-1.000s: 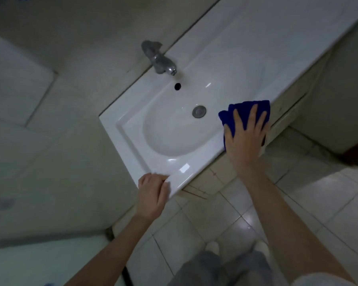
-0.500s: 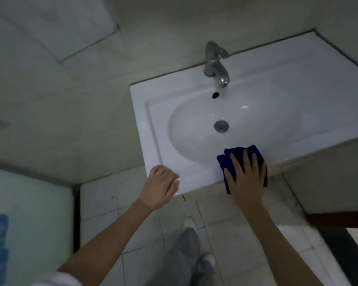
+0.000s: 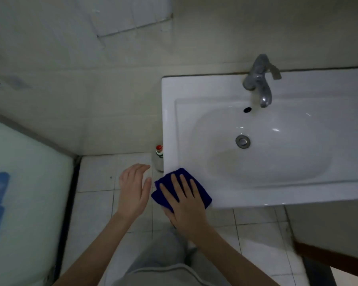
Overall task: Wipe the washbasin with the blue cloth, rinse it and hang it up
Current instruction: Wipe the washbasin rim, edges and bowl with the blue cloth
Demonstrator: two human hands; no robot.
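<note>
The white washbasin [image 3: 277, 195] fills the right half of the view, with a grey tap [image 3: 259, 83] at its back and a metal drain [image 3: 243, 141] in the bowl. A folded blue cloth [image 3: 203, 195] lies on the basin's front left corner. My right hand [image 3: 184, 201] presses flat on the cloth with straight, spread fingers. My left hand [image 3: 133, 190] hovers open just left of the corner, over the floor, touching nothing.
A small bottle with a red cap [image 3: 158, 159] stands on the floor against the basin's left side. Pale floor tiles [image 3: 95, 178] lie below. A light panel with a blue mark [image 3: 19, 203] is at the left. My grey-trousered legs [image 3: 163, 265] show below.
My right hand has slid the cloth left along the front rim to the left corner. My left hand has let go of the rim and opened. The view has swung right.
</note>
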